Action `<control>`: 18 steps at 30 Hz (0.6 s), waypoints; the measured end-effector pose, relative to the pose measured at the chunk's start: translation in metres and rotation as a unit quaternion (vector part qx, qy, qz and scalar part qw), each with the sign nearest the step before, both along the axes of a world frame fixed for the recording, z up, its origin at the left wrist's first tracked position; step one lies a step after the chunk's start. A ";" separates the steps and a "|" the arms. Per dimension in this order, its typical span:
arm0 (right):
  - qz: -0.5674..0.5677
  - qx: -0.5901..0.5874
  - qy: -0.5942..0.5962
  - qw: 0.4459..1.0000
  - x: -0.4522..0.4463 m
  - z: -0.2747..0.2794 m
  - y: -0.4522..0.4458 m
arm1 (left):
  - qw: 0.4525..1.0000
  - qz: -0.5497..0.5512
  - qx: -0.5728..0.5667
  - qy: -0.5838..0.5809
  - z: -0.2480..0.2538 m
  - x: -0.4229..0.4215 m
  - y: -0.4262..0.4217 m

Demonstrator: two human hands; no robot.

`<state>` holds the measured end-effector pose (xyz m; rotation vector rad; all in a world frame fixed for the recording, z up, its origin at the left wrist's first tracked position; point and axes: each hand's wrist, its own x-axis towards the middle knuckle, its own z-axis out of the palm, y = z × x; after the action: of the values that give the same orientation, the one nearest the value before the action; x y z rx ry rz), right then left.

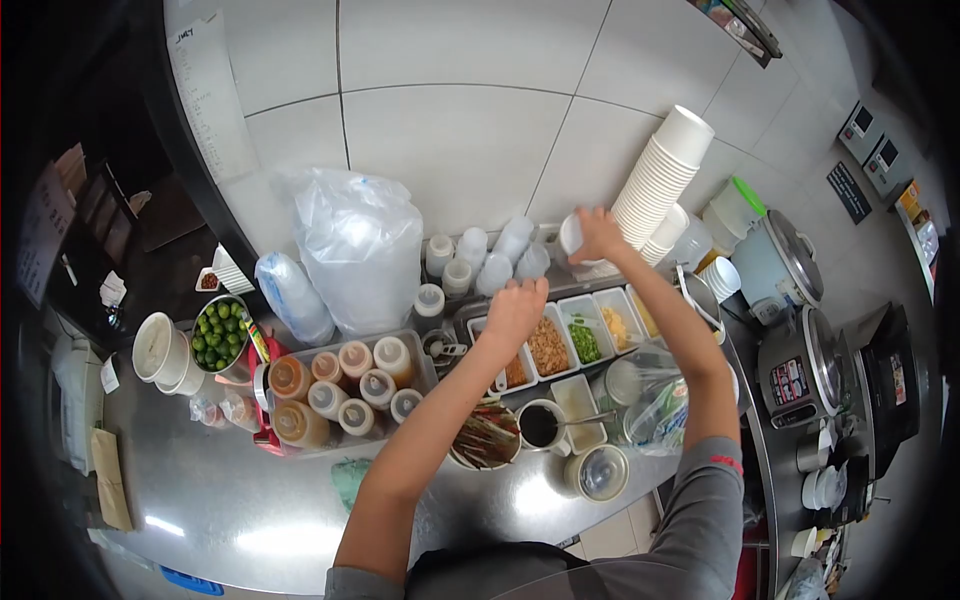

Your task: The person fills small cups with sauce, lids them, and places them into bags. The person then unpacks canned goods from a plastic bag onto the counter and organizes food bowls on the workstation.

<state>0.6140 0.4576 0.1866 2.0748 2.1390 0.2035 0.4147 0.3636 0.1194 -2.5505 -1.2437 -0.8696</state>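
My right hand (600,236) is closed on a small white cup (571,234) at the back of the counter, left of a tall leaning stack of white paper cups (655,180). My left hand (520,303) reaches over the left end of a topping tray, just in front of several clear plastic cups (495,272). Its fingers are bent together, and what they hold, if anything, is hidden. Below the hands, the tray has compartments with brown bits (548,348), chopped green onion (583,340) and yellow pieces (615,327).
Sauce bottles (325,398) fill a bin at the left, beside a bowl of green limes (219,335). A large plastic bag (360,245) leans on the wall. Near the front are a mug of dark liquid (540,426) and a lidded tub (602,473). Cookers (797,365) stand right.
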 end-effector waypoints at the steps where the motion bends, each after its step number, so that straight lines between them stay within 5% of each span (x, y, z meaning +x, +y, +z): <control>1: -0.019 -0.034 -0.010 0.999 0.002 -0.018 0.015 | 1.000 0.001 -0.008 0.008 0.002 -0.001 -0.002; 6: -0.125 -0.158 0.016 0.979 0.009 -0.071 0.054 | 1.000 -0.004 -0.008 0.007 0.002 -0.001 -0.003; 12: -0.026 -0.232 -0.017 0.972 0.023 -0.105 0.079 | 1.000 -0.003 -0.001 0.012 0.003 -0.002 -0.004; 16: -0.012 -0.262 0.031 0.965 0.029 -0.091 0.086 | 1.000 -0.007 -0.005 0.012 0.005 -0.002 -0.002; 18: 0.038 -0.185 0.099 0.977 0.022 -0.055 0.061 | 1.000 -0.009 -0.008 0.013 0.007 -0.004 -0.001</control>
<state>0.6357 0.5187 0.1314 1.8645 2.1632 -0.3821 0.4109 0.3628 0.1266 -2.5811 -1.2265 -0.8294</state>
